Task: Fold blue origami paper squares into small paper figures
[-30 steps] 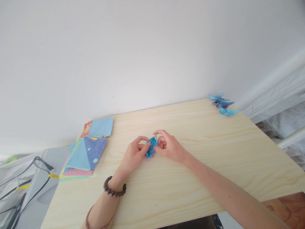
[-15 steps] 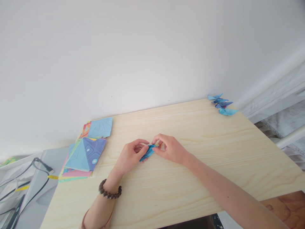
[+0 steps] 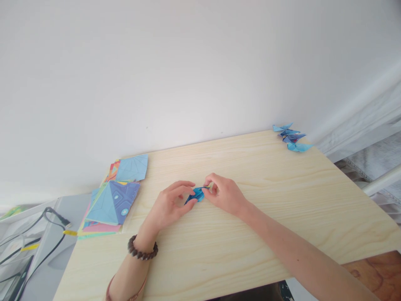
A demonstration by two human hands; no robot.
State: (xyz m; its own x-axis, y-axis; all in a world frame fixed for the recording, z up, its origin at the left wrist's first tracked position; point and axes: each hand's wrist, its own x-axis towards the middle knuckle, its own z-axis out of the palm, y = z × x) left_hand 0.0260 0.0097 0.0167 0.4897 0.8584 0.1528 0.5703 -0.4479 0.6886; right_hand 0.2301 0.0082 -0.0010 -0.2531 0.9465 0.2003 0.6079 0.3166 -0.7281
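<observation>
A small folded piece of blue paper [image 3: 198, 194] is between my hands, just above or on the wooden table [image 3: 250, 167]. My right hand [image 3: 227, 194] pinches its right end between thumb and forefinger. At the left end, my left hand [image 3: 171, 203] holds it with the thumb on the near side and the fingertips on the far side. The fingers of that hand form a loose ring, and part of the paper is hidden behind them. A dark bead bracelet [image 3: 142, 253] circles my left wrist.
A pile of coloured paper sheets [image 3: 109, 205], some creased, lies at the table's left. Several folded blue paper figures [image 3: 297, 147] stand in a row near the back right corner. Black cables [image 3: 56, 215] run over a grey surface to the left. A white wall [image 3: 200, 75] borders the back edge.
The left thumb and fingers have opened wider around the paper's left end, baring more of it. The paper and right fingertips have shifted slightly up, and the paper's angle has changed.
</observation>
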